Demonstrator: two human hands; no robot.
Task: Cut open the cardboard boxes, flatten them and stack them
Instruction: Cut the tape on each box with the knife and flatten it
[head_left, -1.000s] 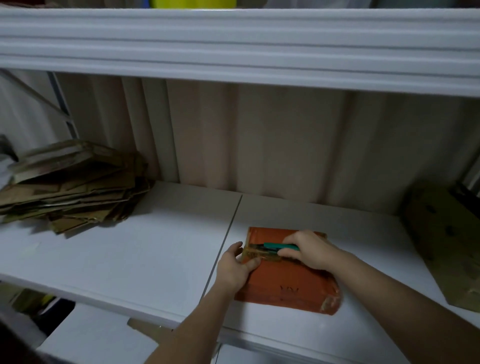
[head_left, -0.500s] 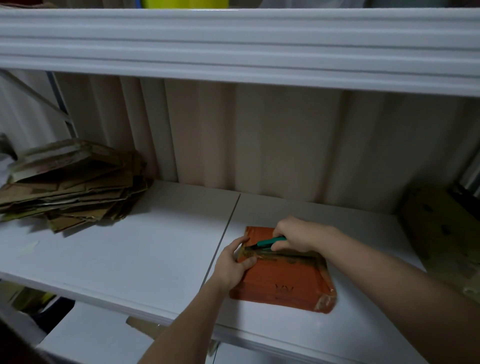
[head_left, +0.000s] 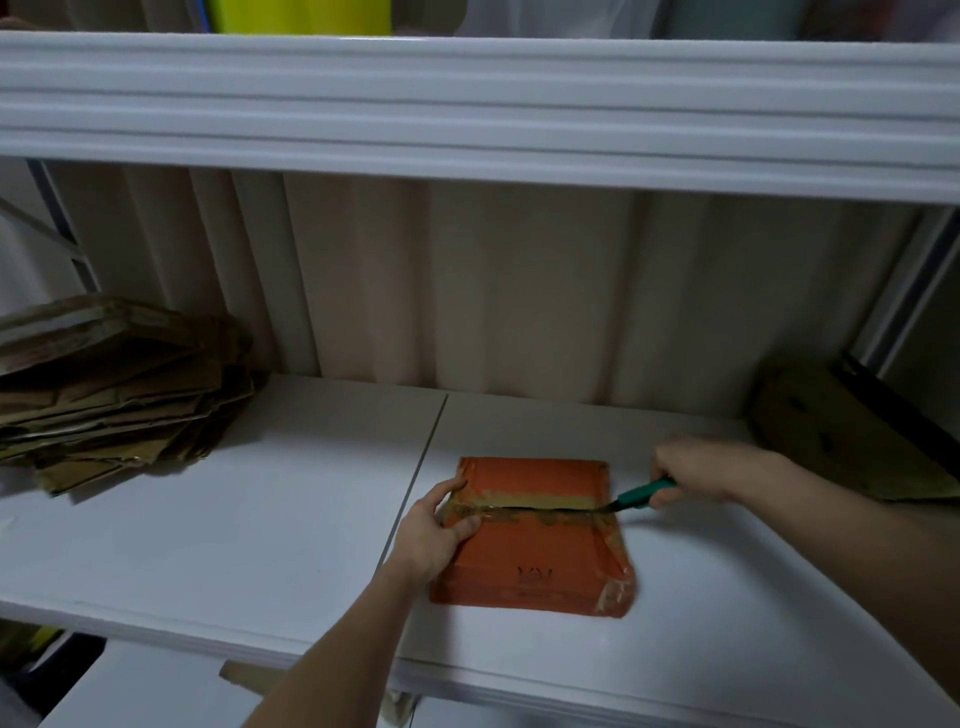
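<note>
A flat orange cardboard box lies on the white shelf, a taped seam running across its top. A dark slit shows along that seam from left to right. My left hand grips the box's left edge, thumb on top by the seam. My right hand holds a green utility knife just past the box's right edge, the blade tip at the end of the slit. A stack of flattened brown cardboard lies at the far left of the shelf.
A brown cardboard box leans at the back right corner. A white upper shelf hangs low overhead. A beige ribbed wall closes the back. A seam splits the shelf surface just left of the orange box.
My right hand has drawn the knife from the left end of the seam across to the box's right edge, leaving the tape slit. My left hand stayed on the left edge.
</note>
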